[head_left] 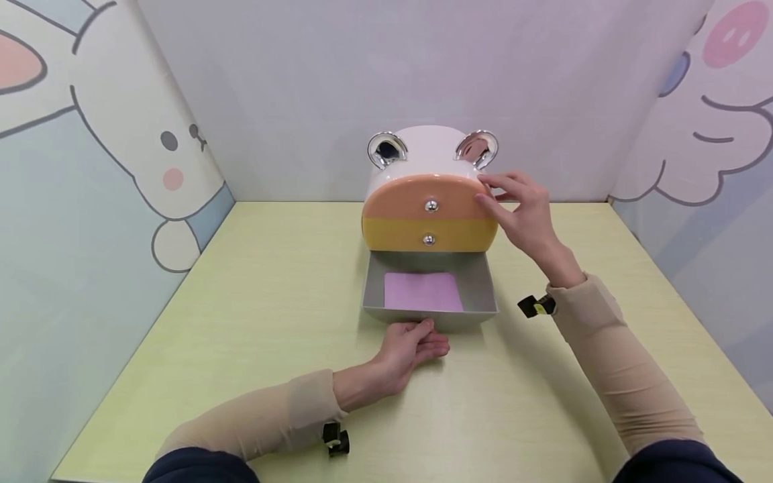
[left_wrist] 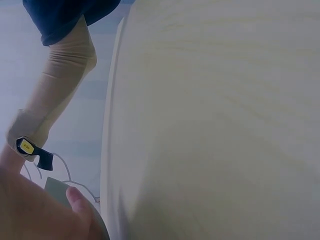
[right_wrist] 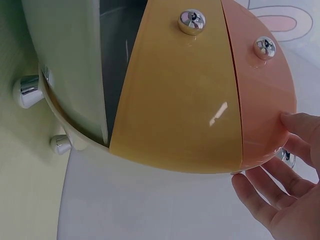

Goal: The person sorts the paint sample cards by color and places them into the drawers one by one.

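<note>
A small drawer box (head_left: 436,151) with a white top and two silver ear shapes stands on the table. Its orange drawer (head_left: 398,198) and yellow drawer (head_left: 392,235) are closed, each with a round silver knob. Below them the grey drawer (head_left: 477,285) is pulled out, and a flat pink-purple rectangle (head_left: 423,292) lies in it. My left hand (head_left: 404,355) pinches the middle of the grey drawer's front; any knob there is hidden. My right hand (head_left: 525,211) holds the box's upper right side, thumb on the orange front and fingers round the edge.
The box stands on silver feet (right_wrist: 27,92) on a pale yellow-green table (head_left: 290,268). A plain pale wall (head_left: 302,100) rises behind it, with cartoon-printed panels at left (head_left: 72,268) and right (head_left: 694,235). A black wrist camera (head_left: 536,306) sits at my right cuff.
</note>
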`<state>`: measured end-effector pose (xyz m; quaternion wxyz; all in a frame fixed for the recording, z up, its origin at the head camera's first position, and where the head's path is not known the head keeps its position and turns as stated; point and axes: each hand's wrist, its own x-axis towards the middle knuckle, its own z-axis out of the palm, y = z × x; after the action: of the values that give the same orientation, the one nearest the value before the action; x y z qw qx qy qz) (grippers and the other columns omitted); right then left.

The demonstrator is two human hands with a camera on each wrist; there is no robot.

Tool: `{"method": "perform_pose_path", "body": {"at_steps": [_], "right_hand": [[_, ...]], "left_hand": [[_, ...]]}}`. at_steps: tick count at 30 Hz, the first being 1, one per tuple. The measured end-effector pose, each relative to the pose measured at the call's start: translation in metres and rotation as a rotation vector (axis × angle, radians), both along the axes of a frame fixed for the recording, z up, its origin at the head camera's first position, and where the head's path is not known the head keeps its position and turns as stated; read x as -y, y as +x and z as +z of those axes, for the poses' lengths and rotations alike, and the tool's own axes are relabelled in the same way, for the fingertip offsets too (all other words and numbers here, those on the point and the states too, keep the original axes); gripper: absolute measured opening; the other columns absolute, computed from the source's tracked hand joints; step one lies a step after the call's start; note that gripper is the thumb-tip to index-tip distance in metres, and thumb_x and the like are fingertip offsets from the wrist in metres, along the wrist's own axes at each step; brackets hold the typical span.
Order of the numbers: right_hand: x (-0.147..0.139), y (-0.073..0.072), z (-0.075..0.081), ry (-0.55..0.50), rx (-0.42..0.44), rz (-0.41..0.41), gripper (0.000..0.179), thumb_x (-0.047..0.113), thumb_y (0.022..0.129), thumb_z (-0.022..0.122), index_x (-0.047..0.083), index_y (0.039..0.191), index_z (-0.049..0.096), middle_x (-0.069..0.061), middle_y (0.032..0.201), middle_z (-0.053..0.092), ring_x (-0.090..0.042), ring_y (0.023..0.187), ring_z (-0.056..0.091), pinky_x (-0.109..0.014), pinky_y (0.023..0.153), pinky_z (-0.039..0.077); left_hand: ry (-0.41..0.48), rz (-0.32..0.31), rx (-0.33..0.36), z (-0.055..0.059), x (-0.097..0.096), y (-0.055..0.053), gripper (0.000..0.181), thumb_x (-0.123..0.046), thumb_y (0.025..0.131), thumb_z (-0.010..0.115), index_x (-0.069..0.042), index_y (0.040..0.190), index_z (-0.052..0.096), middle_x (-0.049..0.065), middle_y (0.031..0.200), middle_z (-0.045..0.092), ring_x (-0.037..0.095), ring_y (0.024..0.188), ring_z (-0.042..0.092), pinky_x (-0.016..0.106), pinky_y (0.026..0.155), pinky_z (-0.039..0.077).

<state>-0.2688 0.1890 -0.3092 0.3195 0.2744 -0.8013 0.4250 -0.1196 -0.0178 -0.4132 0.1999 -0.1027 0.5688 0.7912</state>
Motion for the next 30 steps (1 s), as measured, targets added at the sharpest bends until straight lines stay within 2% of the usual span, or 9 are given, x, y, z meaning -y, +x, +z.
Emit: {"method": "perform_pose_path", "body": {"at_steps": [6, 11, 19, 30], "right_hand": [[0.000, 0.000, -0.001, -0.008, -0.006, 0.010, 0.032, 0.004, 0.080, 0.076, 0.005, 0.112, 0.072, -0.014, 0.098, 0.069, 0.006, 0.090, 0.054, -0.008, 0.077, 0.050], [0.000, 0.000, 0.000, -0.001, -0.002, -0.004, 0.032, 0.004, 0.079, 0.076, 0.005, 0.111, 0.072, -0.013, 0.098, 0.069, 0.011, 0.090, 0.052, -0.013, 0.077, 0.053], [0.000, 0.000, 0.001, -0.005, -0.004, 0.001, 0.032, 0.004, 0.079, 0.077, 0.005, 0.111, 0.073, -0.013, 0.098, 0.069, 0.008, 0.090, 0.054, -0.018, 0.077, 0.055], [-0.001, -0.002, 0.000, 0.008, 0.009, -0.009, 0.031, 0.005, 0.080, 0.076, 0.005, 0.111, 0.072, -0.013, 0.099, 0.069, 0.011, 0.091, 0.052, -0.016, 0.078, 0.054]], "left_hand": [[-0.007, 0.016, -0.009, 0.001, -0.001, -0.012, 0.035, -0.015, 0.101, 0.047, 0.016, 0.119, 0.049, 0.031, 0.109, 0.066, 0.015, 0.079, 0.070, 0.034, 0.087, 0.057], [-0.013, 0.022, -0.009, 0.002, -0.002, -0.022, 0.035, -0.015, 0.101, 0.047, 0.016, 0.119, 0.050, 0.031, 0.109, 0.066, 0.015, 0.079, 0.070, 0.034, 0.087, 0.057], [-0.010, 0.039, -0.010, 0.000, -0.003, -0.038, 0.035, -0.016, 0.101, 0.047, 0.015, 0.119, 0.051, 0.028, 0.107, 0.067, 0.015, 0.079, 0.070, 0.033, 0.087, 0.057], [-0.006, 0.082, -0.024, 0.000, -0.006, -0.060, 0.035, -0.016, 0.101, 0.049, 0.014, 0.118, 0.052, 0.029, 0.110, 0.066, 0.017, 0.079, 0.070, 0.034, 0.089, 0.056]]}}
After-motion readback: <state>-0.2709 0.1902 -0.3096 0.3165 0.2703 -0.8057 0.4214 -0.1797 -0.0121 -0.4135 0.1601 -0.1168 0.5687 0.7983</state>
